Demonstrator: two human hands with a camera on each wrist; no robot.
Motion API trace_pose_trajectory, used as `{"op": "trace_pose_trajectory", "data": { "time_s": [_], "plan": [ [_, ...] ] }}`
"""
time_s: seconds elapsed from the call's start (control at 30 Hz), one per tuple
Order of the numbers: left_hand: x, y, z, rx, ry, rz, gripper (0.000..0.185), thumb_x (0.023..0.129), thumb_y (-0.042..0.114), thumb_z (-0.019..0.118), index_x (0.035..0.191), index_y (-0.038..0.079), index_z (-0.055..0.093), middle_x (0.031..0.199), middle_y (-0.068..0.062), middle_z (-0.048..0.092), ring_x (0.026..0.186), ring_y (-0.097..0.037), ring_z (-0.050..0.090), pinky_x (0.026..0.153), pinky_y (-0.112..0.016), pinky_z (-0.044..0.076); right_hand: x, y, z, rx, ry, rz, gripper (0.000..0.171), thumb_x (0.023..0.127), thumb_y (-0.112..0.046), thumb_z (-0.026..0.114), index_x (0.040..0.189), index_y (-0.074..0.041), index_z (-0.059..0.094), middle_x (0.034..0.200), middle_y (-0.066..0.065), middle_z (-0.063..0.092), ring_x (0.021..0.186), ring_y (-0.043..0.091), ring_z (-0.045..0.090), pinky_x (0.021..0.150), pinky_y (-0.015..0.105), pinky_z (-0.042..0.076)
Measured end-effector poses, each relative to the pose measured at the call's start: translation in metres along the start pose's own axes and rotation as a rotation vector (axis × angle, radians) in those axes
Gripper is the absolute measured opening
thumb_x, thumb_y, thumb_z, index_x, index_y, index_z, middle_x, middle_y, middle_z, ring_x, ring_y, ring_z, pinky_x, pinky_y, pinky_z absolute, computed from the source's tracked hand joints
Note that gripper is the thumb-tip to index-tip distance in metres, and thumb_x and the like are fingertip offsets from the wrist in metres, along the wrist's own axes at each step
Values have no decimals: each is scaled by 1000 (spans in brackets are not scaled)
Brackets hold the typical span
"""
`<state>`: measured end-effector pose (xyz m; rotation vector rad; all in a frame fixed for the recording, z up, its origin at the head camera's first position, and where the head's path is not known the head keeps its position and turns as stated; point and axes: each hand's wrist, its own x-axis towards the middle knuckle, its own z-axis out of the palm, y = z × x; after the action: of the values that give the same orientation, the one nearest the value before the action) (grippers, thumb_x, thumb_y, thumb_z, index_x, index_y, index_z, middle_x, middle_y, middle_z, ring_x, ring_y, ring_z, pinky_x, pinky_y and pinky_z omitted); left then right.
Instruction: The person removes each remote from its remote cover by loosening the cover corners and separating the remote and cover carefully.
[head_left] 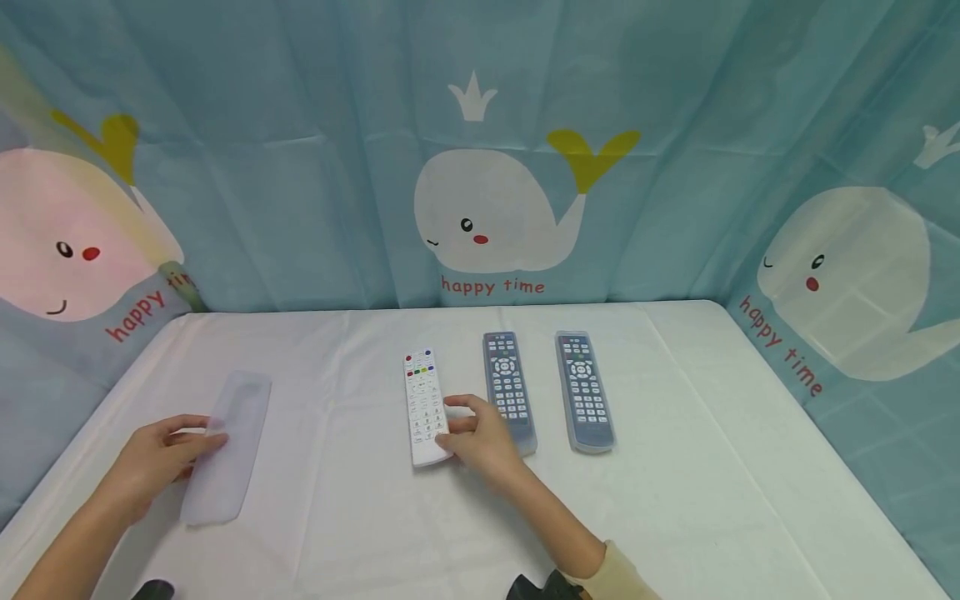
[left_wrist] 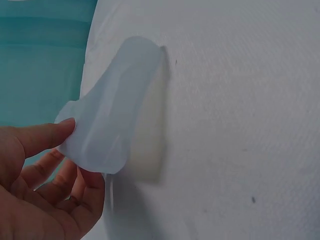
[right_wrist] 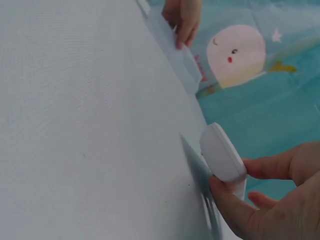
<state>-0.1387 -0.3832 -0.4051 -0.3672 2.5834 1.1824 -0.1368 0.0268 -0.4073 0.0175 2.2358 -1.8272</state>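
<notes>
My left hand (head_left: 161, 458) pinches the edge of a translucent, pale remote control cover (head_left: 228, 450) at the left of the table. In the left wrist view the thumb presses on top of the cover (left_wrist: 120, 105), the other fingers beneath it. Near the middle, my right hand (head_left: 483, 442) grips a white remote control (head_left: 423, 408) by its lower right side, between thumb and fingers. The right wrist view shows the end of the white remote (right_wrist: 222, 152) held between thumb and fingers (right_wrist: 272, 166).
A dark grey remote in a clear cover (head_left: 506, 379) lies just right of the white one, partly behind my right hand. Farther right lies another covered grey remote (head_left: 585, 392). A white cloth covers the table (head_left: 712, 467); a blue whale-print curtain (head_left: 315, 167) hangs around it.
</notes>
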Motion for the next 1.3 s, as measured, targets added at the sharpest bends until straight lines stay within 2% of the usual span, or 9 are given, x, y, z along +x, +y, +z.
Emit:
{"op": "trace_pose_trajectory", "data": {
  "time_s": [0.07,0.13,0.3,0.43,0.57,0.8,1.0,1.17,1.3],
  "plan": [
    [1,0,0,13,6,8,67,107,28,63,143,-23,37,116,-30,67,88,-9,62,69,-23,58,0,0,2,3,2,11,55,87,7,77,140,-2,62,103,15,74,85,19,70,73,31,62],
    [2,-1,0,23,12,17,67,107,28,63,142,-23,37,115,-31,65,88,-12,62,68,-22,58,0,1,4,9,3,15,57,87,7,78,140,-2,62,102,14,73,86,19,70,74,32,62],
    [5,-2,0,31,28,38,67,106,27,65,142,-23,38,105,-18,66,82,-10,59,67,-21,57,1,3,8,13,13,9,57,86,9,78,139,0,61,100,15,72,83,19,69,73,33,63],
    [7,-3,0,37,32,33,69,106,28,66,143,-23,38,102,-13,64,80,-11,58,66,-21,56,2,4,11,5,25,-1,57,85,10,78,139,3,59,101,14,67,82,18,69,72,33,64],
    [7,-4,1,65,44,28,72,105,30,67,145,-22,37,104,-18,64,81,-13,58,65,-21,55,3,4,14,-6,32,-14,59,84,11,77,140,8,58,102,14,63,84,19,70,72,32,64],
    [8,-8,3,80,80,17,76,103,32,71,148,-20,39,113,-32,64,81,-13,63,64,-22,56,1,5,17,-73,40,-22,58,86,7,78,141,7,58,100,12,63,84,18,69,71,30,62],
    [6,-7,5,84,118,10,71,102,27,72,148,-18,41,116,-35,61,82,-14,64,63,-21,56,2,4,19,-100,51,-33,57,86,6,79,140,8,59,97,12,65,74,14,64,66,27,60],
    [5,-9,5,79,123,28,67,103,22,71,147,-18,43,114,-32,63,82,-9,64,64,-20,58,5,5,20,-107,42,-16,56,88,7,77,141,7,59,97,12,65,69,14,64,65,28,61],
    [5,-12,4,70,117,33,65,103,22,70,147,-18,44,117,-34,63,81,-3,62,66,-21,60,6,5,19,-92,22,-9,54,90,7,75,142,6,58,99,12,65,70,15,67,67,30,63]
  ]
}}
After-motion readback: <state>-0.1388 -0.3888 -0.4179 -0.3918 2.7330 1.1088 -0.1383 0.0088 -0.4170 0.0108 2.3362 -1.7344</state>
